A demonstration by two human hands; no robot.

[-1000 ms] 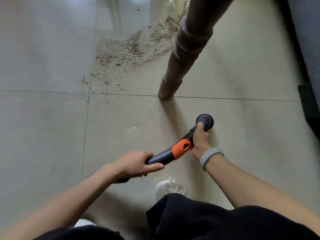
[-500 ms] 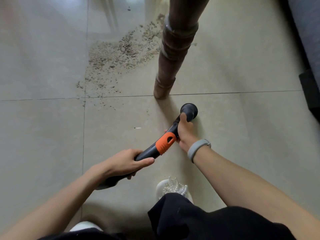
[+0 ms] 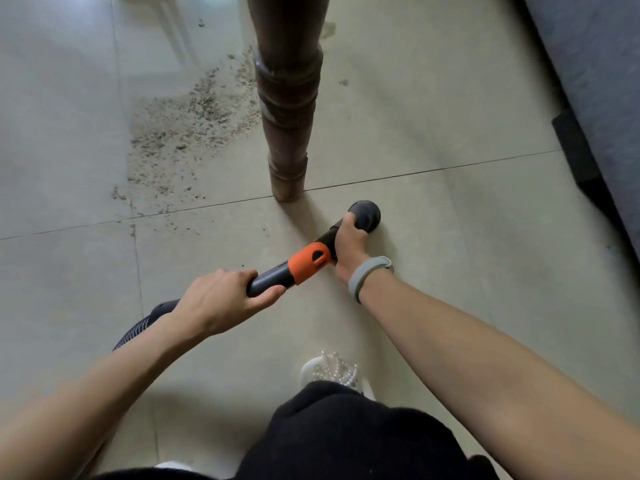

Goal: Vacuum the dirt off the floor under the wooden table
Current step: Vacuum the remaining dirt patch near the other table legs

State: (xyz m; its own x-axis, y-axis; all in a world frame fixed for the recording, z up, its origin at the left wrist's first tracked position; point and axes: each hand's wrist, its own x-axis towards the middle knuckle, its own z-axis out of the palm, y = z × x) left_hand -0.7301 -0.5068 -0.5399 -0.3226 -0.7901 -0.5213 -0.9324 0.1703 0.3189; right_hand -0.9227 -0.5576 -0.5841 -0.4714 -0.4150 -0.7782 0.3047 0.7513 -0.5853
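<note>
I hold a dark vacuum handle [image 3: 273,278] with an orange collar [image 3: 308,263] in both hands, low over the tiled floor. My left hand [image 3: 221,301] grips the grey tube just behind the collar. My right hand [image 3: 349,247] grips the front part, right behind the round black open end [image 3: 365,213]. A ribbed hose [image 3: 138,329] runs back under my left wrist. Brown dirt [image 3: 187,133] lies scattered on the tiles left of the turned wooden table leg [image 3: 287,105]. The tube's open end sits just right of the leg's foot, away from the dirt.
A dark grey sofa or cabinet side [image 3: 595,81] runs along the right edge. My white beaded shoe [image 3: 334,372] and black trouser leg [image 3: 346,434] are at the bottom. Pale chair legs [image 3: 173,26] stand far behind the dirt.
The view has swung so the table leg now stands more upright and central. Both hands keep their grip on the handle, which has shifted a little toward the leg.
</note>
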